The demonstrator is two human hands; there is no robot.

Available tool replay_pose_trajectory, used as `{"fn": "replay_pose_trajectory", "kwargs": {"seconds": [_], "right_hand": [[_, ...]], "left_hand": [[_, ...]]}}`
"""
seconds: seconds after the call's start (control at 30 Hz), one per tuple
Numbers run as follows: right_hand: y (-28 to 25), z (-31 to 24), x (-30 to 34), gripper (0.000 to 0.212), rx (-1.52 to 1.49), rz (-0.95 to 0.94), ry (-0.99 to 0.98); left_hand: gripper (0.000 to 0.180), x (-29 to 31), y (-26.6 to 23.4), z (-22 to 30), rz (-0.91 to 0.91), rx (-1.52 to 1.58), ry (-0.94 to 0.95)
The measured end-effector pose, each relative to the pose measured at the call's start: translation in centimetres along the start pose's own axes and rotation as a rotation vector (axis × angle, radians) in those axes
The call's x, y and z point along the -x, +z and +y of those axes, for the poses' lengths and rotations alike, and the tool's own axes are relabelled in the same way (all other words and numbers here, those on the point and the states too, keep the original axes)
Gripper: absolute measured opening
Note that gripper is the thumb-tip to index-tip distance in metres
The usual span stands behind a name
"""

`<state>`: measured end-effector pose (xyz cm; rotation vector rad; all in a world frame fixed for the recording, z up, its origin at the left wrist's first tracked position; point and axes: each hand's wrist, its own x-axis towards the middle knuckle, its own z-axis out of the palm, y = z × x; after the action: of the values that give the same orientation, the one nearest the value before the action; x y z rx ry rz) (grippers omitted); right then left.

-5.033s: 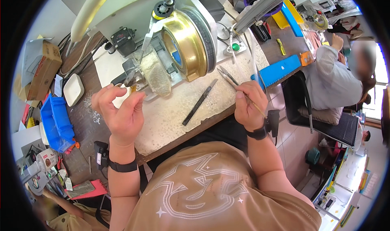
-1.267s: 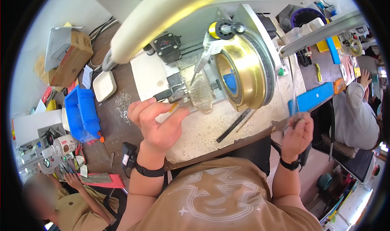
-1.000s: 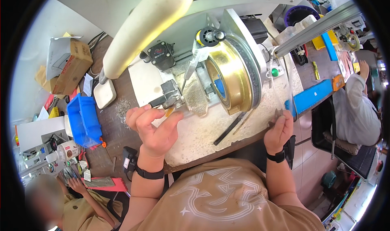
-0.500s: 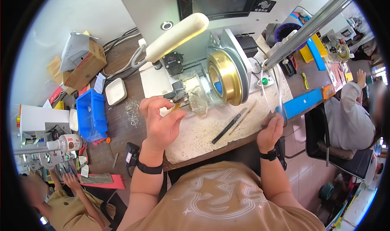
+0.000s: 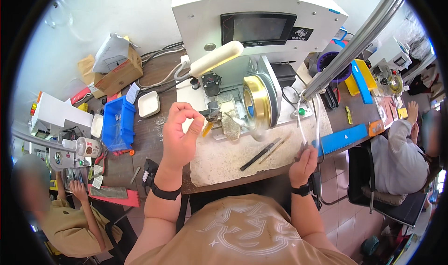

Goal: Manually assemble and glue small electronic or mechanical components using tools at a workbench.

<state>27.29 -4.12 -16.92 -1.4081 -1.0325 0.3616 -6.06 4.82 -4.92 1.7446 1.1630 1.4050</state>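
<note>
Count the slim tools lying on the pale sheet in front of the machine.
2: a black tool and a thin brown stick to its right, both on the sheet. The left hand covers some of the sheet, so more may be hidden.

A shared workshop — ahead of the left hand (image 5: 179, 136) and right hand (image 5: 302, 169) stands a white bench machine (image 5: 280, 52) with a screen (image 5: 259, 28) and brass-coloured wheel (image 5: 262, 99). A blue parts bin (image 5: 119, 125) sits left of the left hand; seated people occupy workbenches on both sides — one left of the left hand (image 5: 74, 227), one right of the right (image 5: 396, 157).
</note>
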Motion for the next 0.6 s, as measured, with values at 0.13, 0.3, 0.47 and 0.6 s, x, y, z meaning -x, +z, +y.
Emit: {"fn": "replay_pose_trajectory", "kwargs": {"seconds": [0.13, 0.3, 0.47, 0.6], "right_hand": [[0.0, 0.3, -0.1, 0.021, -0.025, -0.031, -0.011], [-0.2, 0.4, -0.3, 0.021, -0.031, -0.053, -0.038], [-0.3, 0.2, -0.4, 0.020, -0.060, -0.069, -0.006], [-0.4, 0.3, -0.4, 0.020, -0.091, -0.060, 0.019]], "left_hand": [[0.016, -0.4, -0.3, -0.5, 0.051, 0.022, -0.094], [0.018, -0.2, -0.2, -0.8, 0.061, -0.043, -0.144], [0.019, 0.2, -0.4, -1.5, 0.080, -0.052, -0.141], [0.020, 0.2, -0.3, -1.4, 0.086, -0.072, -0.134]]}}
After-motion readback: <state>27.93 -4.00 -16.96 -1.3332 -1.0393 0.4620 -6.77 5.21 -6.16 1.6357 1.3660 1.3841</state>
